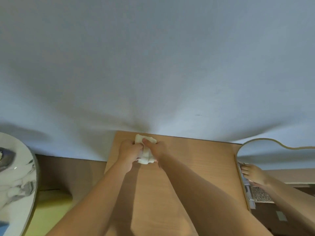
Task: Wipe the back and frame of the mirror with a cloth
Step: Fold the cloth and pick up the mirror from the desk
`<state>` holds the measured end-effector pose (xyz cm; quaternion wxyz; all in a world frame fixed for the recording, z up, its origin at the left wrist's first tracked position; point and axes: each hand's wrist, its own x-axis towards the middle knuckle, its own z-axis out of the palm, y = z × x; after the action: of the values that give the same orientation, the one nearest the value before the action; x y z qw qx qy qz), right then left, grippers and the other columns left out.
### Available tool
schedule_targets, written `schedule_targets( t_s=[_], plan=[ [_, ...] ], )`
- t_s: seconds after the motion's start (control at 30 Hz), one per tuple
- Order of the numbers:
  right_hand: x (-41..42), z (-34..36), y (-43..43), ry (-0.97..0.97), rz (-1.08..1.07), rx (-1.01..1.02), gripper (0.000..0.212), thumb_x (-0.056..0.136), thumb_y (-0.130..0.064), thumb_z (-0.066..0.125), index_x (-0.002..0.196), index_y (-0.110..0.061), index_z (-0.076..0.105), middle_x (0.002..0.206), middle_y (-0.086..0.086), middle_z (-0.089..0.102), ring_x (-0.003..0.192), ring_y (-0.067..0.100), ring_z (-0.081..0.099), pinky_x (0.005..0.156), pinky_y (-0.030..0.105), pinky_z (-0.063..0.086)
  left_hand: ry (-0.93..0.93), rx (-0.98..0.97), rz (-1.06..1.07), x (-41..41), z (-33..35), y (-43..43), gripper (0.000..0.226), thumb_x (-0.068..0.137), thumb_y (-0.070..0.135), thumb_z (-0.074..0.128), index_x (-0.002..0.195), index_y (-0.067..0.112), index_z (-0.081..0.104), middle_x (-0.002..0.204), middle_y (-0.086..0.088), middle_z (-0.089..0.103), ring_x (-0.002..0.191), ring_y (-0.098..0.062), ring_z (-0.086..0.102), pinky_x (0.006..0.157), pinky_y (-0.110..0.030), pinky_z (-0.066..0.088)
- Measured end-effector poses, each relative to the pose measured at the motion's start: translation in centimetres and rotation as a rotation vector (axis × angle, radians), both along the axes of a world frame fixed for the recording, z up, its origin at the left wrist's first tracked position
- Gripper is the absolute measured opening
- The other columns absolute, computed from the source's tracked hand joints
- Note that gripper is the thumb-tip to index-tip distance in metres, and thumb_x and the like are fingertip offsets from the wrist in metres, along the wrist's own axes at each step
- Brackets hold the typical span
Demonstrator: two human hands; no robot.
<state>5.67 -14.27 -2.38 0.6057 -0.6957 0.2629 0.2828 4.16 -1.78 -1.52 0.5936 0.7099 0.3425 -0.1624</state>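
Both hands, the left hand [129,150] and the right hand [156,148], have their fingers clenched on the crumpled white cloth [145,150] at the far edge of the tan wooden mirror back [187,167]. The unwiped board stretches nearward and rightward.

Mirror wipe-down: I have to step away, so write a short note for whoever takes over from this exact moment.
Left hand: closed on the cloth, pressing it down.
Right hand: also on the cloth, thumb over its top.
Mirror back: a wooden panel leaning against the white wall; the cloth sits near its top edge, left of centre.
A second, wavy-framed mirror stands to the right, reflecting a foot.
Done: cannot tell how much has been wiped; no marks show.
Left: probably the rest of the panel downward, then the frame edges.
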Motion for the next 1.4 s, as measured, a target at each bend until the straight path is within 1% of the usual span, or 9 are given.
schedule_targets(
  t_s=[0.13,0.3,0.43,0.6,0.77,0.9,0.97,1.1,1.4],
  plan=[
    [-2.0,5.2,-4.5,-0.017,-0.025,0.086,0.057,0.085,-0.059,0.072,0.122,-0.016,0.071,0.112,0.009,0.078,0.103,0.03,0.075,0.095,0.048,0.06,-0.117,-0.122,-0.016,-1.8,5.5,-4.4,0.016,0.09,0.002,0.066,0.104,-0.007,0.064,0.109,-0.033,0.073,0.096,-0.046,0.075,0.081,-0.06,0.061],
    [-6.8,13.7,-13.4,-0.148,-0.235,0.251,0.054,0.092,-0.061,0.063,0.122,-0.017,0.071,0.115,0.014,0.078,0.097,0.027,0.076,0.073,0.036,0.056,-0.318,-0.217,-0.092,-5.6,13.5,-14.8,0.017,0.092,0.013,0.073,0.101,0.001,0.065,0.091,-0.012,0.07,0.081,-0.029,0.071,0.066,-0.041,0.058],
    [-12.7,19.4,-22.3,-0.34,-0.451,0.168,0.045,0.094,-0.054,0.065,0.11,-0.013,0.073,0.096,0.007,0.082,0.083,0.019,0.079,0.06,0.026,0.058,-0.411,-0.388,-0.213,-10.8,19.4,-24.3,0.026,0.092,0.035,0.068,0.095,0.011,0.078,0.094,-0.013,0.08,0.092,-0.031,0.077,0.081,-0.048,0.061],
    [-20.2,23.3,-34.3,-0.588,-0.562,0.072,0.04,0.102,-0.046,0.055,0.107,-0.013,0.077,0.102,0.014,0.081,0.097,0.03,0.079,0.08,0.046,0.065,-0.498,-0.61,-0.412,-16.3,22.9,-35.5,0.038,0.094,0.043,0.053,0.087,0.02,0.083,0.075,0.001,0.077,0.068,-0.012,0.071,0.059,-0.026,0.056],
    [-25.8,23.0,-44.7,-0.628,-0.614,-0.199,0.038,0.102,-0.05,0.05,0.095,-0.023,0.076,0.087,-0.003,0.081,0.081,0.011,0.077,0.069,0.031,0.06,-0.596,-0.269,-0.489,-18.8,20.3,-45.5,0.042,0.096,0.045,0.047,0.089,0.01,0.069,0.087,-0.007,0.066,0.078,-0.014,0.06,0.076,-0.042,0.049],
    [-27.9,20.1,-50.3,-0.542,-0.578,-0.296,0.032,0.102,-0.057,0.046,0.095,-0.03,0.062,0.09,-0.005,0.073,0.08,0.006,0.072,0.065,0.025,0.058,-0.603,0.209,-0.657,-19.0,16.2,-50.7,0.058,0.106,0.033,0.051,0.153,0.001,0.039,0.156,-0.016,0.042,0.143,-0.028,0.042,0.114,-0.032,0.033],
    [-28.2,18.3,-51.8,-0.482,-0.535,-0.269,0.035,0.102,-0.058,0.045,0.103,-0.028,0.062,0.096,-0.002,0.072,0.088,0.012,0.072,0.07,0.029,0.057,-0.575,0.298,-0.668,-19.1,15.0,-52.3,0.074,0.105,0.028,0.055,0.163,0.0,0.019,0.169,-0.017,0.025,0.155,-0.033,0.028,0.125,-0.041,0.027],
    [-28.4,15.3,-52.7,-0.405,-0.469,-0.166,0.048,0.103,-0.057,0.043,0.125,-0.017,0.059,0.109,0.003,0.071,0.099,0.017,0.07,0.079,0.032,0.058,-0.55,0.34,-0.605,-19.0,13.7,-54.0,0.081,0.098,0.011,0.057,0.165,0.003,0.011,0.173,-0.013,0.018,0.156,-0.032,0.027,0.123,-0.037,0.028],
    [-28.1,12.7,-51.7,-0.307,-0.464,0.012,0.047,0.103,-0.055,0.046,0.128,-0.017,0.057,0.112,0.005,0.074,0.102,0.022,0.073,0.092,0.047,0.061,-0.386,0.241,-0.487,-17.8,13.2,-55.3,0.108,0.081,-0.02,0.057,0.168,0.013,0.001,0.177,0.0,0.007,0.16,-0.024,0.019,0.11,-0.021,0.026]
  ],
)
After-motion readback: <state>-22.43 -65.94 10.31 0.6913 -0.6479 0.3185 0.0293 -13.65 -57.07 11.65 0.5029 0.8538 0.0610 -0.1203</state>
